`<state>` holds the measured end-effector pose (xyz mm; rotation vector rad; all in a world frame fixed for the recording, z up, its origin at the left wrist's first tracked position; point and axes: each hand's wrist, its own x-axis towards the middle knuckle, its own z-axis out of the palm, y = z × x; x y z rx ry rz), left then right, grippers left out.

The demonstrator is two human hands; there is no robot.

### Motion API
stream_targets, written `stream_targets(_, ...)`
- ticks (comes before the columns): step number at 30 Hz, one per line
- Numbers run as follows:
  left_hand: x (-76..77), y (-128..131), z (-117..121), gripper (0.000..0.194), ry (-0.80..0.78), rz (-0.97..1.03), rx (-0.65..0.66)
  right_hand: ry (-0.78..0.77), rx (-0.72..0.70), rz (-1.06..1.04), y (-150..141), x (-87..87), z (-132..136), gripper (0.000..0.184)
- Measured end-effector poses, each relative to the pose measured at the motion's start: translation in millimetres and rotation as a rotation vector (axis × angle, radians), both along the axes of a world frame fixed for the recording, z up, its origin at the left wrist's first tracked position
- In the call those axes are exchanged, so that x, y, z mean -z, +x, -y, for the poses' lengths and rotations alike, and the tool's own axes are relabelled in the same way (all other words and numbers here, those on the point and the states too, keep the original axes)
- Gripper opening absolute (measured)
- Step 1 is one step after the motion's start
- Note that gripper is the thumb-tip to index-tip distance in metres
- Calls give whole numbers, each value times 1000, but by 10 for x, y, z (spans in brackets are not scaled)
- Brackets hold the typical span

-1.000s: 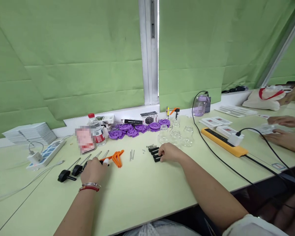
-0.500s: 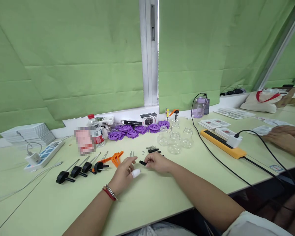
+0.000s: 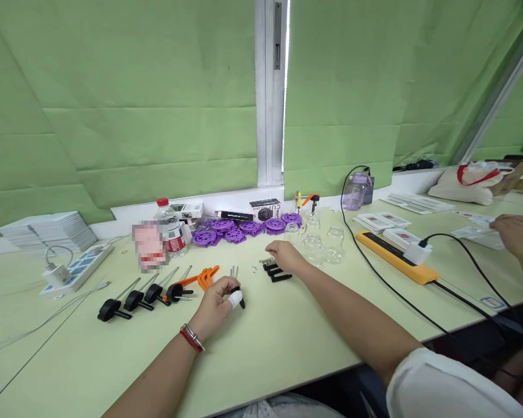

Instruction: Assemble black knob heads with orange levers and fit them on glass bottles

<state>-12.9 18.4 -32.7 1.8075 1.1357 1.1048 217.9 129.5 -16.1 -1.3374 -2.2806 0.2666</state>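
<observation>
My left hand (image 3: 220,301), with a white wrap on the thumb, is closed on a small black cylindrical part (image 3: 243,302) above the table. My right hand (image 3: 283,255) reaches farther forward, its fingertips pinched together just above the small springs (image 3: 268,262); whether anything is between them is hidden. Several black cylindrical parts (image 3: 280,278) lie in a row below that hand. Tiny metal bits (image 3: 254,269) and thin metal pins (image 3: 234,271) are to the left of the springs. Orange plastic handles (image 3: 206,277) and black round pieces with metal rods (image 3: 110,310) lie left of my left hand.
Purple plastic discs (image 3: 235,235) and clear glass jars (image 3: 333,247) stand behind the hands. A bottle with a red cap (image 3: 175,232) is at the back left. An orange power strip (image 3: 396,258) with black cables lies right. Another person's hand (image 3: 518,235) works at far right.
The black part has passed from my right hand to my left hand. My right hand has moved forward to the springs, uncovering the row of black parts.
</observation>
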Motion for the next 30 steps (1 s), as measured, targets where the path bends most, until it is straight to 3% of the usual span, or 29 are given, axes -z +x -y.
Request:
stream_targets(5,80,-23,-17,17,-77,25,24,-27,-40,208,9,76,-314,37)
stream_targets(14,108,-55,-33,15,-61,17,17,-27,-48,424,-69,112,-336,28)
stream_targets(22,138,-75,-55,11,-60,-3,36,-54,-65,473,-57,70,-385,36)
stream_targets(30,153,-84,-44,11,-72,23,45,-120,-93,353,-55,69,-372,38)
